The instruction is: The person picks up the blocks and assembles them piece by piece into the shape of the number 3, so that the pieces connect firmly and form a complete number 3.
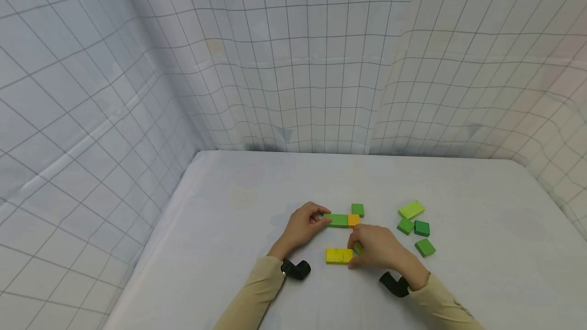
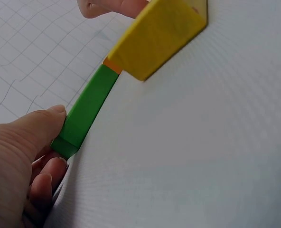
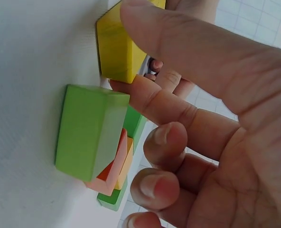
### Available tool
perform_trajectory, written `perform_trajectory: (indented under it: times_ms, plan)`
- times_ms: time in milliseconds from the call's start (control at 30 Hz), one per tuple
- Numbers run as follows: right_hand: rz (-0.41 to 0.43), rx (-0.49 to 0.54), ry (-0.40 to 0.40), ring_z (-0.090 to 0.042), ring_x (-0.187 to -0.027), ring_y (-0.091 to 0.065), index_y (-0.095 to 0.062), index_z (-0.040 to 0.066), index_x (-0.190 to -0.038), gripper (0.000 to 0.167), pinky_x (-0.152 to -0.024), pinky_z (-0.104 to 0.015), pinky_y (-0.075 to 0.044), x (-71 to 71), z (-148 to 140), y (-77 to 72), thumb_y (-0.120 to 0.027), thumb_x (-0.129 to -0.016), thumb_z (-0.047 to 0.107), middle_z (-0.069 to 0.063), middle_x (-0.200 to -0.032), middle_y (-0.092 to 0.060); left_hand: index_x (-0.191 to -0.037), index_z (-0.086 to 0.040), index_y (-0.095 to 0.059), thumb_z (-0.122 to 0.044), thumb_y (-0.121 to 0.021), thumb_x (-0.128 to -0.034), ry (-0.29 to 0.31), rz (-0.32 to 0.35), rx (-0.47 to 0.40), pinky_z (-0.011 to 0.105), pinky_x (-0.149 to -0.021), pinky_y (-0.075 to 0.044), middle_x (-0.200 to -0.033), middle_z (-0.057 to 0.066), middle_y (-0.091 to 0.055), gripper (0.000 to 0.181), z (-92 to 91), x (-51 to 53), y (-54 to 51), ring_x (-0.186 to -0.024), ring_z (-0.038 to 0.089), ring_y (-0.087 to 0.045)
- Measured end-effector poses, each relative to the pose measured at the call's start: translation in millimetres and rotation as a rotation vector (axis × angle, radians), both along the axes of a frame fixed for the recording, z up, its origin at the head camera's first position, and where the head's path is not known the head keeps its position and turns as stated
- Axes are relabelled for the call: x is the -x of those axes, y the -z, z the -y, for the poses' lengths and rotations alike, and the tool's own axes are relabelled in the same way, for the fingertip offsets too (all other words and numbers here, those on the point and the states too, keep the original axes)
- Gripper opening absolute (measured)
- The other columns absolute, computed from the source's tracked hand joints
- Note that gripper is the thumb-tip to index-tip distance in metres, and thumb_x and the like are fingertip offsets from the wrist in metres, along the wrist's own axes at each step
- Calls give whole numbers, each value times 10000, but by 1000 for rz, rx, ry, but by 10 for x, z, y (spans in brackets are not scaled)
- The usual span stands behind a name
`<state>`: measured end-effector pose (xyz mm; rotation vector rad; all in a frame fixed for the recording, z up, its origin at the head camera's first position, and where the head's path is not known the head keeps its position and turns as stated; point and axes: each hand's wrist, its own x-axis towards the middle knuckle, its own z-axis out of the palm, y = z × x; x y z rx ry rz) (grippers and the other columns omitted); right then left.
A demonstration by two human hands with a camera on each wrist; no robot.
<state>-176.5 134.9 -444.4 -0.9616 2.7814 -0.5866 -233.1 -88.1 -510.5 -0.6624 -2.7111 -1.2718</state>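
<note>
My left hand (image 1: 302, 225) pinches the left end of a long green block (image 1: 338, 220). The thumb (image 2: 48, 118) lies along one side of it in the left wrist view. An orange block (image 1: 353, 220) abuts that block's right end. My right hand (image 1: 378, 246) grips a yellow block (image 1: 339, 256) at its right end, between thumb and index finger; the other fingers curl loosely. Close by those fingers stands a light green block (image 3: 86, 133), mostly hidden from the head view. Behind it, in the right wrist view, a salmon-orange block (image 3: 111, 168) is partly covered.
A small green block (image 1: 357, 210) sits just beyond the orange one. To the right lie a lime block (image 1: 411, 210), a green block (image 1: 405, 226), a dark green block (image 1: 422, 228) and another green block (image 1: 425, 247). Gridded white cloth (image 1: 293, 65) hangs around the white table (image 1: 229, 192).
</note>
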Motion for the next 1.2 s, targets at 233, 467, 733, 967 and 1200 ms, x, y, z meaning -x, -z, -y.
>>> perform_trajectory:
  times_ms: [233,467,733,967,1200]
  plan:
    - [8,5,-7,-60,-635,-408,-698,173,-812,264,-559,-256,-361,19,-15,11,-867,-665,313,96,-777,-495,-1071,-176,-704,-315,-680,-894,-5,3,9,229,-643,-434,-849,-95,-530,227,-3,7,3,-704,59,-498]
    - [0,5,-4,-62,-642,-411,-690,175,-810,261,-566,-259,-362,32,-20,20,-866,-669,308,98,-770,-487,-1069,-180,-705,-322,-677,-894,-1,-2,-1,228,-638,-431,-848,-95,-529,227,3,2,-1,-700,56,-497]
    - [8,8,-9,-67,-641,-406,-685,170,-813,267,-567,-260,-358,51,-28,22,-862,-673,313,99,-762,-481,-1068,-181,-705,-326,-676,-895,1,2,-9,227,-633,-428,-839,-99,-527,227,9,13,0,-695,55,-494]
    - [30,15,-9,-73,-645,-404,-682,164,-819,271,-577,-264,-357,60,-35,36,-861,-678,311,101,-752,-468,-1072,-176,-705,-316,-679,-894,1,8,-15,231,-638,-430,-848,-92,-531,228,10,8,-13,-703,60,-498]
    - [33,21,-15,-71,-644,-403,-684,153,-825,271,-574,-260,-356,60,-36,34,-862,-679,297,94,-744,-461,-1074,-176,-704,-311,-680,-894,-1,12,-11,232,-644,-431,-853,-91,-532,226,11,8,-18,-709,64,-499]
